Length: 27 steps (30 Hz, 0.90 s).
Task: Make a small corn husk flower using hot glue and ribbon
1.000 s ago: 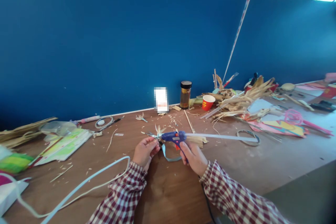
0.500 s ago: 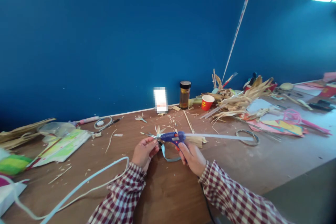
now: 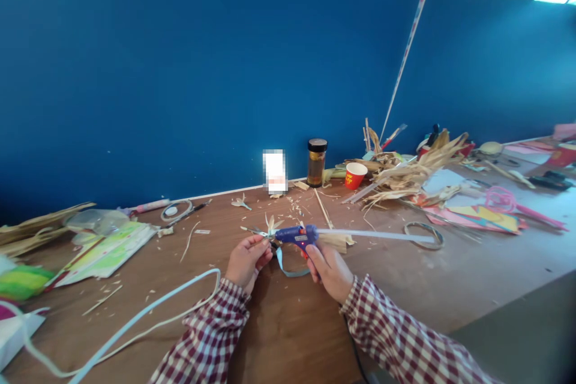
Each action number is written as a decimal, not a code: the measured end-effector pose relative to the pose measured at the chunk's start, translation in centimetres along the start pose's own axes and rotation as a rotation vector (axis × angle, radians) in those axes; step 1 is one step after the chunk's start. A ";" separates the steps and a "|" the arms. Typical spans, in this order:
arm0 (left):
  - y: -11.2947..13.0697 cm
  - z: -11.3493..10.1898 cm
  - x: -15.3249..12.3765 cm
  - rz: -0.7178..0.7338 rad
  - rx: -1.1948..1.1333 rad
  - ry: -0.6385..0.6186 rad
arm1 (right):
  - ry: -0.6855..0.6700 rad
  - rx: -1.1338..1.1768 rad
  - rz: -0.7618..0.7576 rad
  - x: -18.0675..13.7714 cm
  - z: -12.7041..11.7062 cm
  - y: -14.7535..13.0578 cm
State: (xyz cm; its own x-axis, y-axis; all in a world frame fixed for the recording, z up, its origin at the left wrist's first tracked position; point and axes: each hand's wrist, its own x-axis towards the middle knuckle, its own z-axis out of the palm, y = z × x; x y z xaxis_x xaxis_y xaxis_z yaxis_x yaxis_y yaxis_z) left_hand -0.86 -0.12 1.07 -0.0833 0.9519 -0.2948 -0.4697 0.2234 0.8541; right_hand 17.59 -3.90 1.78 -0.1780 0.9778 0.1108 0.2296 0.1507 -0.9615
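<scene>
My right hand (image 3: 330, 269) is wrapped around the grip of a blue hot glue gun (image 3: 294, 234). A long translucent glue stick (image 3: 373, 233) sticks out of its back, and a small red light glows on its side. My left hand (image 3: 248, 261) is closed in a pinch at the gun's nozzle, on a small pale flower-like piece (image 3: 271, 223) with pointed petals. How the fingertips grip it is partly hidden. A light blue strip (image 3: 288, 272) curls below the gun between my hands. Just beyond my left fingers lies a thin metal-bladed tool (image 3: 257, 231), partly covered.
A similar flower-like piece (image 3: 242, 202) lies farther back among scraps. Behind stand a dark-lidded jar (image 3: 317, 163) and a red paper cup (image 3: 356, 176). Dried husks (image 3: 405, 174) are heaped to the right, beside a tape ring (image 3: 423, 236). A white cable (image 3: 157, 303) loops at left.
</scene>
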 end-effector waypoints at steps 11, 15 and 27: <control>0.2 0.1 0.0 -0.001 -0.001 0.011 | 0.020 -0.053 -0.005 -0.1 0.0 0.2; 0.2 0.1 -0.1 -0.005 0.002 0.000 | 0.032 -0.034 -0.016 -0.2 0.0 0.0; 0.1 -0.1 0.1 0.013 -0.013 -0.003 | 0.015 -0.052 -0.033 -0.3 -0.1 -0.4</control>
State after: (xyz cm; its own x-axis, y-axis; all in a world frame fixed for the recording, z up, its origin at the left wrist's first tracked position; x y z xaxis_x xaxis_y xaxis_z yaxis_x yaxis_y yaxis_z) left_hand -1.00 -0.03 1.08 -0.0871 0.9552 -0.2827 -0.4800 0.2084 0.8521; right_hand 17.68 -4.25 2.20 -0.1722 0.9741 0.1467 0.2736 0.1904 -0.9428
